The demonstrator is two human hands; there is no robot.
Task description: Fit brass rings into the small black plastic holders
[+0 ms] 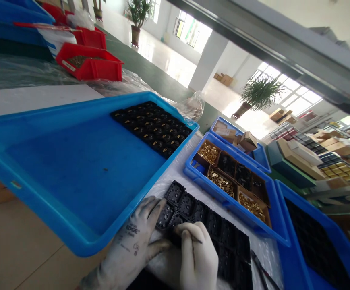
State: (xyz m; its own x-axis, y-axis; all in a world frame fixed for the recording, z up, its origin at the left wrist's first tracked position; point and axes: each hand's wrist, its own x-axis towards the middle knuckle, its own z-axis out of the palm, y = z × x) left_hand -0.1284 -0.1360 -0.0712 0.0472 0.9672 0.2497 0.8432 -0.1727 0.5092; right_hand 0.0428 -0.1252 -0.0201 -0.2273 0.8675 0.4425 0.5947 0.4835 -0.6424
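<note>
Black square plastic housings [214, 223] with open recessed tops sit in rows on the plastic-covered table. My left hand [137, 235], in a grey-white glove, rests its stretched fingers at the left end of the rows, thumb spread apart. It holds nothing that I can see. Over the nearer row, my right hand [197, 253], also gloved, is closed in a pinch. A thin dark piece shows between its fingers, too little of it to name. The housing beneath the fingertips is partly hidden.
To the left lies a large blue tray [72, 169] with finished-looking black parts in its far corner. A blue divided bin [232, 205] of brass pieces and black parts stands beyond the housings. Dark-handled pliers [264, 270] lie at right, near another blue tray [295, 241]. Red bins [102, 68] stand behind.
</note>
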